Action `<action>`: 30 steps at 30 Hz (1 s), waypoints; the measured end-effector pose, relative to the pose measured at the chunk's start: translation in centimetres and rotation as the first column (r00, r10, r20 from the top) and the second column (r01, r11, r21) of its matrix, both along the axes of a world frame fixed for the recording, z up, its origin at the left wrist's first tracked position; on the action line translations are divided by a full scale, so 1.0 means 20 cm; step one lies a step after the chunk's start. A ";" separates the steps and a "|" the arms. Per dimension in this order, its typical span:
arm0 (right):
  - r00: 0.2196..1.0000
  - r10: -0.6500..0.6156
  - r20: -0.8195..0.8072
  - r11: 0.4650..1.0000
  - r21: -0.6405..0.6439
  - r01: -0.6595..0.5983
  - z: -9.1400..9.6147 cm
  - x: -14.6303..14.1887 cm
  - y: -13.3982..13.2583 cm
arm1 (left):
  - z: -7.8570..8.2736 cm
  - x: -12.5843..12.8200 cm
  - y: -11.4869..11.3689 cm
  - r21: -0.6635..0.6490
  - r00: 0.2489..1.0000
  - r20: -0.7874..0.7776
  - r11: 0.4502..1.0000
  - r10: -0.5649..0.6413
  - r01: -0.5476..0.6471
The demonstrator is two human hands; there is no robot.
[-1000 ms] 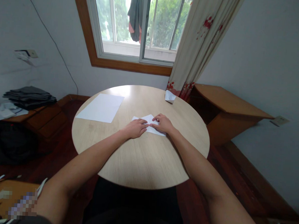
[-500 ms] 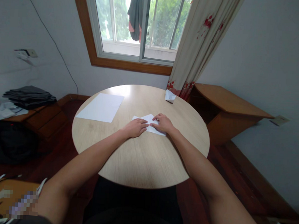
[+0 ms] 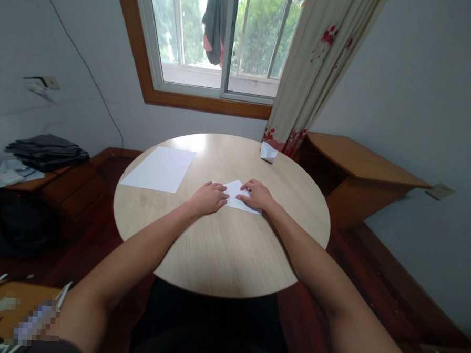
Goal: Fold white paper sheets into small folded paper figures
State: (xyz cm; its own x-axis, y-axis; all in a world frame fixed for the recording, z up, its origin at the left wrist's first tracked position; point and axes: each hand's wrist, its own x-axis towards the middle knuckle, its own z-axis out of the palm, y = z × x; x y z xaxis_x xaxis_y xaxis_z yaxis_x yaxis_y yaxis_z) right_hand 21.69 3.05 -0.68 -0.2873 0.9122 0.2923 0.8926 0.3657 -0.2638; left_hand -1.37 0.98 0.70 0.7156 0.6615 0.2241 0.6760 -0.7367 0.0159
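A folded piece of white paper (image 3: 235,188) lies on the round wooden table (image 3: 224,249) in front of me. My left hand (image 3: 209,197) rests flat over its left part, fingers stretched out and pointing right. On the paper's right side is my right hand (image 3: 257,194), its thumb and fingertips touching the surface with a gap between them. Neither hand grips the paper. Both palms hide parts of its outline, so its full shape cannot be made out.
A flat white sheet (image 3: 159,169) lies at the table's left. Near the far right edge stands a small folded paper shape (image 3: 268,152). A wooden desk (image 3: 363,157) is at the right; dark folded cloth (image 3: 47,152) lies on a cabinet at the left.
My left hand has slid a little to the left across the folded paper, uncovering more of its middle. My right hand has stayed in place.
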 end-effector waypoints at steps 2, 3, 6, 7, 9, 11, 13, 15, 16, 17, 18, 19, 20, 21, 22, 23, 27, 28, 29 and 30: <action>1.000 0.005 -0.002 1.000 0.000 -0.005 0.00 0.00 0.00 | 0.01 0.00 0.00 0.006 1.000 -0.002 1.000 0.007 -0.007; 1.000 0.008 -0.001 1.000 -0.001 -0.008 0.00 0.00 0.00 | 0.01 -0.01 0.00 0.008 1.000 0.000 1.000 0.007 -0.007; 1.000 0.006 0.005 1.000 -0.010 -0.005 0.01 0.00 0.00 | 0.00 -0.01 0.01 0.011 1.000 0.011 1.000 0.024 -0.024; 1.000 0.002 0.007 1.000 -0.014 -0.002 0.01 0.00 0.00 | 0.00 -0.02 0.01 0.012 0.999 0.016 0.999 0.037 -0.037; 1.000 -0.005 0.010 1.000 -0.020 0.005 0.01 0.00 -0.01 | 0.00 -0.03 0.02 0.015 0.998 0.022 0.998 0.059 -0.059; 1.000 -0.005 0.011 1.000 -0.023 0.006 0.01 0.00 -0.01 | 0.00 -0.03 0.03 0.014 0.997 0.021 0.998 0.068 -0.069; 1.000 -0.003 0.012 1.000 -0.024 0.003 0.02 0.00 -0.01 | 0.00 -0.04 0.03 0.000 0.997 0.011 0.997 0.076 -0.077; 1.000 0.000 0.015 1.000 -0.029 0.001 0.02 0.00 -0.01 | 0.02 -0.04 0.03 -0.025 0.995 -0.006 0.995 0.097 -0.097; 1.000 -0.001 0.017 0.999 -0.032 0.002 0.02 0.00 -0.01 | 0.03 -0.05 0.03 -0.036 0.994 -0.016 0.993 0.109 -0.110; 1.000 -0.004 0.018 0.999 -0.035 0.005 0.02 0.00 -0.01 | 0.04 -0.05 0.02 -0.047 0.992 -0.025 0.991 0.122 -0.123; 1.000 -0.007 0.020 0.999 -0.036 0.008 0.02 0.00 -0.01 | 0.05 -0.06 0.02 -0.055 0.990 -0.032 0.989 0.134 -0.136; 1.000 -0.009 0.020 0.999 -0.037 0.010 0.02 0.00 -0.01 | 0.06 -0.06 0.02 -0.061 0.989 -0.036 0.987 0.146 -0.148; 1.000 -0.011 0.021 0.999 -0.037 0.012 0.02 0.00 -0.01 | 0.06 -0.07 0.02 -0.066 0.987 -0.037 0.985 0.156 -0.158; 1.000 -0.013 0.022 0.999 -0.037 0.013 0.02 -0.01 -0.01 | 0.07 -0.08 0.02 -0.072 0.986 -0.036 0.983 0.166 -0.168; 1.000 -0.013 0.023 0.999 -0.037 0.014 0.02 -0.01 -0.01 | 0.07 -0.08 0.02 -0.076 0.984 -0.034 0.982 0.173 -0.175; 1.000 -0.013 0.024 0.999 -0.037 0.014 0.02 -0.01 -0.01 | 0.07 -0.09 0.02 -0.079 0.984 -0.031 0.981 0.177 -0.179; 0.999 -0.014 0.033 0.999 -0.039 0.015 0.02 -0.01 -0.01 | 0.06 -0.10 0.04 -0.093 0.982 -0.033 0.978 0.185 -0.188; 0.999 -0.015 0.036 0.999 -0.040 0.017 0.02 -0.01 -0.01 | 0.05 -0.10 0.04 -0.098 0.982 -0.034 0.977 0.185 -0.188; 0.999 -0.016 0.038 0.999 -0.042 0.017 0.02 -0.01 -0.01 | 0.05 -0.10 0.05 -0.103 0.982 -0.034 0.977 0.187 -0.189; 0.999 -0.016 0.040 0.999 -0.044 0.018 0.02 -0.01 -0.01 | 0.05 -0.11 0.05 -0.107 0.981 -0.035 0.976 0.189 -0.192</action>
